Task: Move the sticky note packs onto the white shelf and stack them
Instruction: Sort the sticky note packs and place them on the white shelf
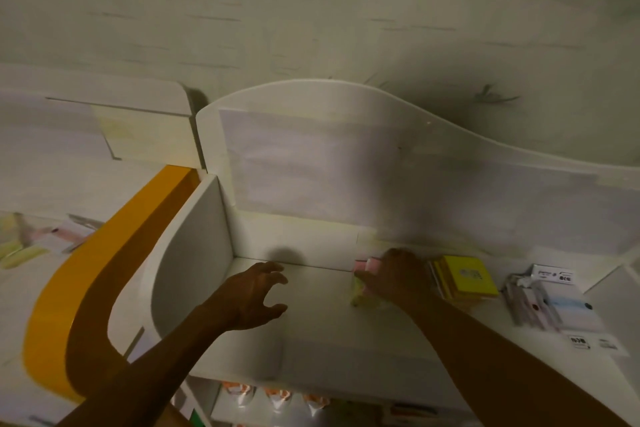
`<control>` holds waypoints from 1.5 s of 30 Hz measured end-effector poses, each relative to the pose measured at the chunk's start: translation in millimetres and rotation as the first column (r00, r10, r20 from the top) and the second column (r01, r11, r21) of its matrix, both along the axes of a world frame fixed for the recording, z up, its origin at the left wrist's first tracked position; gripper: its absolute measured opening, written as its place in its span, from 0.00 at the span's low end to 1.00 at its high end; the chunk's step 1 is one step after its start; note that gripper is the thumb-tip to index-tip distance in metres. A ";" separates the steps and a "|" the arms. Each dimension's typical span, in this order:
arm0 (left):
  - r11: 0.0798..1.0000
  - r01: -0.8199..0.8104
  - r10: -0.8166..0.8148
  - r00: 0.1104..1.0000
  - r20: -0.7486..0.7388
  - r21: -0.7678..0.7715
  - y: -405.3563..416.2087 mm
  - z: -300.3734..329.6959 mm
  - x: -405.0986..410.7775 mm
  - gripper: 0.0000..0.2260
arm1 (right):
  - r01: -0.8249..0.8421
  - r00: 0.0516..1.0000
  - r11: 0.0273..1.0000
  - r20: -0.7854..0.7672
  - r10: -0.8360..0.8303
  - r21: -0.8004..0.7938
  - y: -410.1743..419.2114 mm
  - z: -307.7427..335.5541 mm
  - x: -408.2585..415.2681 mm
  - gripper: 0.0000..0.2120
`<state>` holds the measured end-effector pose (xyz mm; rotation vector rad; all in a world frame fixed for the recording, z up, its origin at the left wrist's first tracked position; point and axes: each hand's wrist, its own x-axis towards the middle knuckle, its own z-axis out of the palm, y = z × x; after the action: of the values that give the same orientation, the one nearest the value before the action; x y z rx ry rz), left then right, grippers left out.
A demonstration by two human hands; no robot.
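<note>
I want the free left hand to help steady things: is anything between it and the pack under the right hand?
Nothing visible. The left hand hovers empty, with only bare white shelf between it and the pink and yellow sticky note pack that the right hand holds.

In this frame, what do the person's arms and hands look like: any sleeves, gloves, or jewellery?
Both forearms are bare as far as the frame shows: no sleeves in view. The left hand and right hand wear no gloves. No watch, bracelet or ring is visible, though dim light and blur could hide small items.
</note>
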<state>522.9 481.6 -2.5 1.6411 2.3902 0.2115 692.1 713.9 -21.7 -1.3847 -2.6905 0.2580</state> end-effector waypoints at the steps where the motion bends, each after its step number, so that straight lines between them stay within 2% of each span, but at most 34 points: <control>1: 1.000 0.003 -0.003 1.000 -0.005 -0.001 0.8 1.2 -0.5 0.26 | -0.052 0.997 0.999 0.053 0.052 0.003 2.0 1.3 0.8 0.37; 4: 1.000 0.011 -0.011 0.999 -0.032 -0.006 4.8 7.1 -0.9 0.26 | -0.179 0.964 0.984 0.202 0.174 0.008 2.1 9.0 3.9 0.45; 8: 0.998 0.051 -0.056 0.991 -0.119 -0.044 15.9 20.3 1.6 0.29 | -0.356 0.888 0.932 0.283 0.362 -0.075 -1.7 21.0 12.5 0.42; 12: 0.995 0.064 -0.076 0.984 -0.161 -0.076 25.3 31.4 4.7 0.30 | -0.394 0.845 0.901 0.313 0.433 -0.182 3.1 21.6 21.8 0.40; 16: 0.993 0.058 -0.075 0.982 -0.171 -0.108 28.8 38.9 7.2 0.30 | -0.392 0.879 0.908 0.229 0.418 -0.150 4.3 24.3 25.9 0.34; 20: 0.992 0.056 -0.077 0.981 -0.181 -0.116 30.7 48.4 7.8 0.30 | -0.243 0.967 0.967 0.065 0.248 -0.076 0.6 28.0 25.8 0.30; 24: 0.991 0.056 -0.078 0.979 -0.188 -0.120 32.3 52.5 9.6 0.31 | -0.132 0.991 0.988 -0.008 0.132 -0.078 -4.6 23.0 20.0 0.30; 33: 0.990 0.071 -0.092 0.980 -0.178 -0.124 31.9 54.0 12.9 0.32 | -0.090 0.994 0.996 0.066 0.090 -0.012 -19.4 24.2 4.8 0.30; 38: 0.991 0.075 -0.094 0.981 -0.170 -0.113 29.7 56.7 14.0 0.32 | -0.094 0.994 0.995 0.058 0.095 -0.024 -25.4 29.2 5.6 0.31; 41: 0.993 0.071 -0.086 0.983 -0.161 -0.097 28.1 59.6 12.0 0.33 | -0.185 0.979 0.983 0.089 0.184 0.005 -25.9 37.5 8.2 0.26; 45: 0.997 0.041 -0.051 0.987 -0.156 -0.062 27.8 62.5 8.7 0.34 | -0.278 0.948 0.956 0.131 0.289 -0.093 -22.5 64.1 5.9 0.16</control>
<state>531.6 509.4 60.1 1.7438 2.4421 0.0036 698.1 691.4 42.4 -1.0641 -3.0284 0.2937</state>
